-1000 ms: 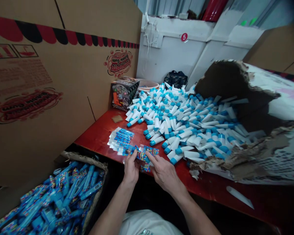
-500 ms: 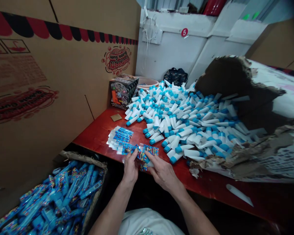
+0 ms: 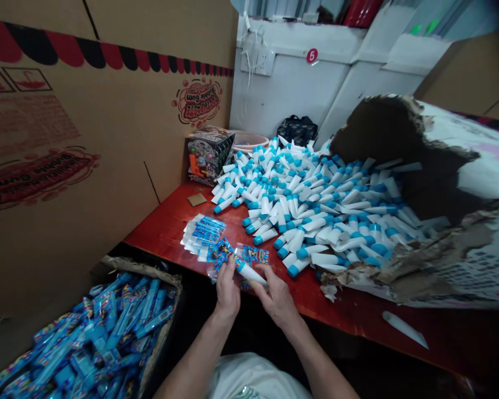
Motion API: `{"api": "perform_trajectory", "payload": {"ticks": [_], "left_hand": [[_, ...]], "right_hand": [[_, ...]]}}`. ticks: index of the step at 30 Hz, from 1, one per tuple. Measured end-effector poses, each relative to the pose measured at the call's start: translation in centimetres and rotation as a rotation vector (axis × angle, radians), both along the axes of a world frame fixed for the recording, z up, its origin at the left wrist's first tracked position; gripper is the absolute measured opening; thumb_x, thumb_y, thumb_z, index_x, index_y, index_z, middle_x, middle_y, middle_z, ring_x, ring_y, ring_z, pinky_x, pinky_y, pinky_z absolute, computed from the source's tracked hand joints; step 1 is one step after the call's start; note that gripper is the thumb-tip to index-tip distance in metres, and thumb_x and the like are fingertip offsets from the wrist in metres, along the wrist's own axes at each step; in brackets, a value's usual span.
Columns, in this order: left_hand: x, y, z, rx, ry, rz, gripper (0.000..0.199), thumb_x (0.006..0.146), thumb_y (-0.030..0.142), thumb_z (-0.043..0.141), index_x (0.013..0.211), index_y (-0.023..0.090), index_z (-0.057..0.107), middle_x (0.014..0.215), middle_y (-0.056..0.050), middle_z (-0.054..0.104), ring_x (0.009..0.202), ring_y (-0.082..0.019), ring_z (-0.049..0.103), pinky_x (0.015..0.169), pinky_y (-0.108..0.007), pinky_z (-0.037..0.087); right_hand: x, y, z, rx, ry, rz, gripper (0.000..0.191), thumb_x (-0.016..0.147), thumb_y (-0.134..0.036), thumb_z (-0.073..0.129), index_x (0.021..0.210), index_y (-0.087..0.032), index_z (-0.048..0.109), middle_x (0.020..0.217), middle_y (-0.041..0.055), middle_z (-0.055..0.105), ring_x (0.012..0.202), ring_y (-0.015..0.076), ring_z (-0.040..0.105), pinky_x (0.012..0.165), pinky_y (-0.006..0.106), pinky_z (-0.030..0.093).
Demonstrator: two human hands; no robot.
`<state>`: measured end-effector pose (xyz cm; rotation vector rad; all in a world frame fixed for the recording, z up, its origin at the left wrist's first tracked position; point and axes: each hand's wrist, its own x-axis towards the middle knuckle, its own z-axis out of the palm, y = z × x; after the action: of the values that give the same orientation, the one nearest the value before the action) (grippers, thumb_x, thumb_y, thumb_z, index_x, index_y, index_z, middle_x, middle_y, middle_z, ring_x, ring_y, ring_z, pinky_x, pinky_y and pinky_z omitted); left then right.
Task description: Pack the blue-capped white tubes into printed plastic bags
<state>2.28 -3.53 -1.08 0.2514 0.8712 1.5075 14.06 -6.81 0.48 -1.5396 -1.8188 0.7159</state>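
Tube [image 3: 251,274], which left hand [image 3: 228,289] grasps over counter's [image 3: 314,298] open front edge, shows more white than before; right hand's [image 3: 276,296] grip I cannot tell.

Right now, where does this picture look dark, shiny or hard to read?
In the head view, deep shadow lies under the red table; in the head view, the clear wrappers show a pale sheen; in the head view, small print on the brown carton is too soft to read.

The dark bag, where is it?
In the head view, the dark bag is above and right of centre, behind the pile of blue-capped tubes and below the round red 5 sign.
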Motion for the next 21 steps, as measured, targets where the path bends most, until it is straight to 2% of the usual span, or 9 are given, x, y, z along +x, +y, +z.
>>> {"api": "perform_trajectory", "payload": {"ticks": [3,7,9,12,16,18,21], "left_hand": [[0.6,-0.6,-0.3,-0.001,0.007,-0.054,0.033,0.075,0.049,0.066,0.076,0.016,0.063,0.071,-0.001,0.062,0.068,-0.013,0.058,0.069,-0.025,0.045],[2.3,-2.4,-1.2,0.01,0.047,-0.089,0.028,0.076,0.045,0.067,0.08,0.017,0.065,0.076,-0.001,0.064,0.074,-0.014,0.059,0.072,-0.024,0.046],[2.5,-2.8,-1.1,0.029,0.048,-0.143,0.024,0.076,0.04,0.068,0.083,0.017,0.066,0.079,-0.001,0.065,0.078,-0.014,0.059,0.075,-0.024,0.046],[1.3,-2.0,0.1,0.024,-0.035,-0.236,0.021,0.075,0.032,0.07,0.088,0.016,0.066,0.082,-0.003,0.066,0.079,-0.015,0.061,0.075,-0.025,0.047],[-1.4,-0.1,2.1,-0.033,-0.282,-0.242,0.011,0.079,0.025,0.065,0.085,0.016,0.062,0.078,-0.005,0.065,0.074,-0.019,0.062,0.074,-0.034,0.05],[-2.0,0.3,2.5,-0.071,-0.379,-0.24,0.006,0.082,0.022,0.06,0.081,0.016,0.061,0.073,-0.004,0.063,0.07,-0.018,0.062,0.073,-0.036,0.051],[-1.6,-0.2,2.4,-0.117,-0.439,-0.266,0.012,0.087,0.023,0.053,0.08,0.015,0.059,0.071,-0.005,0.062,0.067,-0.017,0.061,0.07,-0.034,0.052]], "right_hand": [[-0.2,-0.8,-1.1,-0.096,0.147,-0.019,0.027,0.09,-0.04,0.043,0.09,-0.019,0.061,0.067,-0.0016,0.06,0.062,0.0133,0.056,0.057,0.022,0.041],[-1.4,-0.8,-1.8,-0.097,0.374,-0.109,0.032,0.089,-0.046,0.044,0.093,-0.018,0.061,0.075,0.0004,0.062,0.069,0.014,0.057,0.061,0.022,0.043],[-1.8,-0.4,-1.6,-0.122,0.429,-0.125,0.033,0.088,-0.047,0.045,0.089,-0.018,0.06,0.071,-0.0008,0.06,0.065,0.0129,0.055,0.058,0.021,0.042],[-1.5,0.0,-1.2,-0.158,0.41,-0.082,0.032,0.087,-0.047,0.047,0.084,-0.018,0.06,0.061,-0.0036,0.053,0.057,0.0106,0.05,0.052,0.02,0.038],[-0.5,-0.3,-1.4,-0.222,0.45,0.098,0.029,0.084,-0.045,0.052,0.093,-0.018,0.06,0.064,-0.0041,0.055,0.051,0.0084,0.048,0.049,0.02,0.037],[-0.2,-0.7,-1.9,-0.241,0.527,0.123,0.03,0.083,-0.047,0.053,0.086,-0.018,0.059,0.06,-0.0045,0.054,0.047,0.0078,0.047,0.047,0.019,0.036],[-0.2,-1.1,-2.6,-0.239,0.541,0.074,0.038,0.084,-0.051,0.05,0.068,-0.018,0.055,0.052,-0.0047,0.049,0.043,0.0074,0.043,0.043,0.02,0.032]]}}
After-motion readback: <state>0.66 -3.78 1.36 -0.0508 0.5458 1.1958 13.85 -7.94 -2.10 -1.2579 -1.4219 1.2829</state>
